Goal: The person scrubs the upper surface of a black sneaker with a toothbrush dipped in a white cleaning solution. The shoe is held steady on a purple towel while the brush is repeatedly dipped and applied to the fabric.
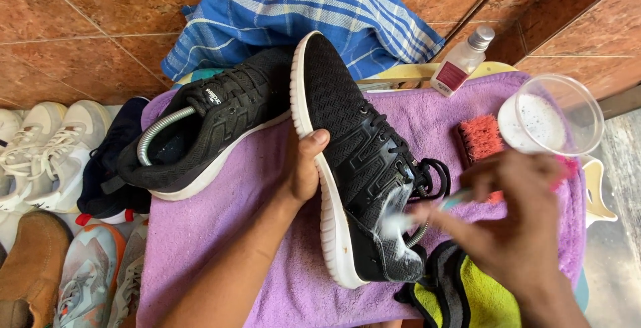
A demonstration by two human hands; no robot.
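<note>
My left hand grips the white sole edge of a black mesh sneaker tipped on its side on a purple towel. My right hand, blurred by motion, holds a small brush whose foamy head rubs the sneaker's heel side. White foam covers that patch. A second black sneaker with a coiled metal spring in its opening lies to the left on the towel.
A clear cup of white foamy liquid, a pink scrub brush and a small clear bottle sit at the right. A yellow-and-grey cloth lies near me. A blue checked cloth lies behind. Several other shoes line the tiled floor at left.
</note>
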